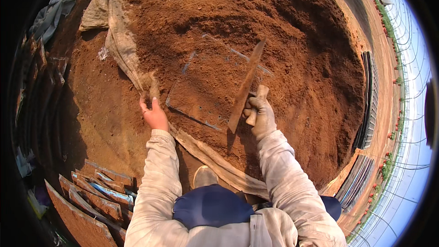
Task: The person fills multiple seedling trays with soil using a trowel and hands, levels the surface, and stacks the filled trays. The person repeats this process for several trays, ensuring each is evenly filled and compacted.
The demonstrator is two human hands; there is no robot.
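Note:
A seedling tray (208,122), its rim partly showing, lies beneath reddish-brown loose soil (308,85). My left hand (156,116), bare at the palm, reaches to a bunched edge of the tan cloth (121,46) left of the tray; the fingers appear to grip this edge, though their tips are partly hidden. In my right hand (260,113), which wears a soil-stained glove, is a flat, soil-coated strip (247,84). The strip is tilted above the tray's right part, and its material is unclear. The cloth continues below the tray toward the lower right.
Soil-covered trays or panels (99,199) stand close together at lower left. Stacks of dark trays (370,99) line the right side, with potted plants (387,168) beyond. Grey sheeting (51,20) lies at upper left. My shoe (205,177) is near the cloth.

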